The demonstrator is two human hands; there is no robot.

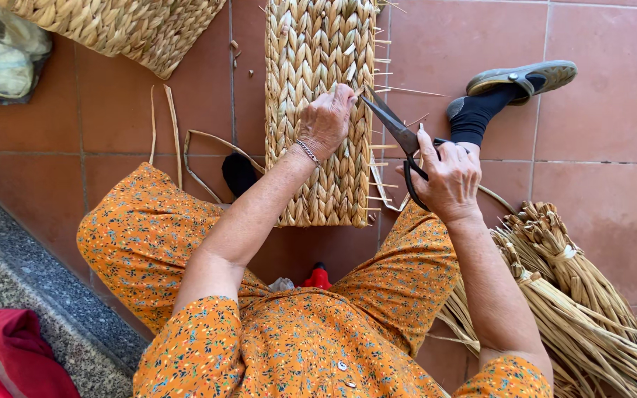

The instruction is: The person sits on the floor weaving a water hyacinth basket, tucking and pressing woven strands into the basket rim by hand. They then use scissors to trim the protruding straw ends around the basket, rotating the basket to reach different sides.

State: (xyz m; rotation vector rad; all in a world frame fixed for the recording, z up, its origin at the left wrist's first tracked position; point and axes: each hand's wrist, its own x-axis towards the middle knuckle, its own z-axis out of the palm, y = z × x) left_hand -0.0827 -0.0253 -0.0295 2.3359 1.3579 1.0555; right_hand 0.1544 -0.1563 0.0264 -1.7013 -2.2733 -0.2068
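Note:
A long woven straw mat (318, 66) lies on the red tile floor between my legs, with loose straw ends sticking out along its right edge. My left hand (326, 121) presses on the mat near that edge, fingers pinching a strand at the top. My right hand (447, 177) grips the black handles of a pair of scissors (396, 129). Their blades point up-left toward my left fingertips, at the mat's right edge.
A woven basket (127, 29) sits at the top left beside a plastic bag (1, 55). Bundles of dried straw (576, 295) lie at my right. My foot in a grey shoe (525, 77) rests upper right. Red cloth (20, 346) lies on the grey step at the bottom left.

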